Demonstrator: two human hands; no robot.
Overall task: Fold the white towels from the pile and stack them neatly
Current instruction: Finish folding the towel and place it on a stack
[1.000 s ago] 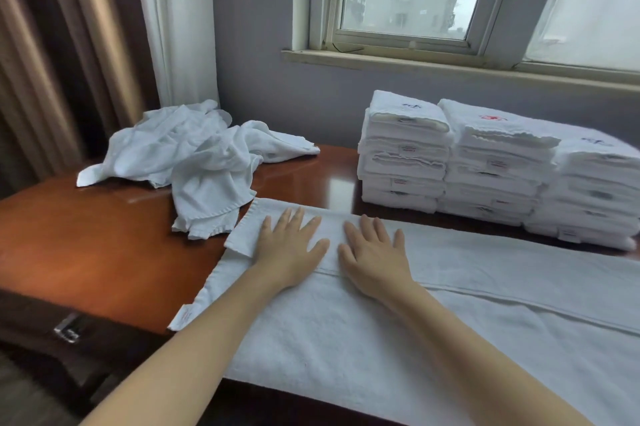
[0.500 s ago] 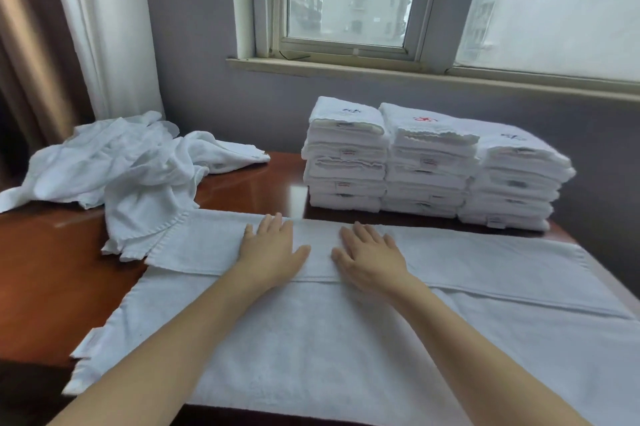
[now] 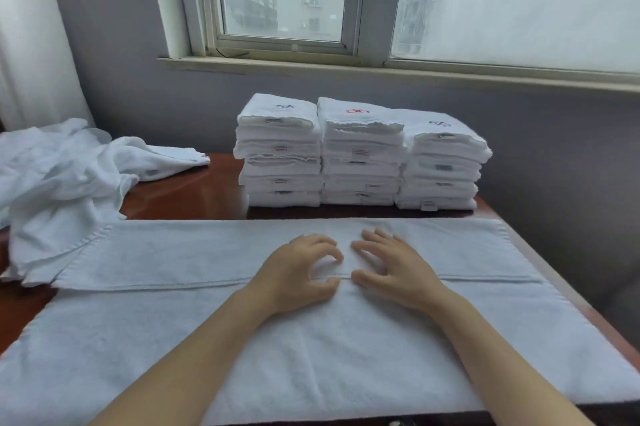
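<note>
A large white towel [image 3: 173, 328] lies spread across the near half of the table, its far third folded toward me into a flap [image 3: 180, 252]. My left hand [image 3: 298, 273] sits at the middle of the flap's edge, fingers curled, pinching the cloth between thumb and fingertips. Beside it my right hand [image 3: 391, 269] rests on the flap with fingers spread and slightly arched, thumb at the fold edge. A crumpled pile of white towels [image 3: 65, 179] lies at the far left. Three stacks of folded white towels [image 3: 360, 155] stand side by side at the back.
The brown wooden table [image 3: 187, 193] shows between the pile and the stacks. Its right edge [image 3: 554, 283] runs close to the spread towel. A grey wall and window sill [image 3: 381, 68] stand behind the stacks, a white curtain [image 3: 31, 44] at the far left.
The view has swung right and tilted up. Both hands, flat on the flap before, have drawn together at its edge; the left fingers have curled onto the cloth.
</note>
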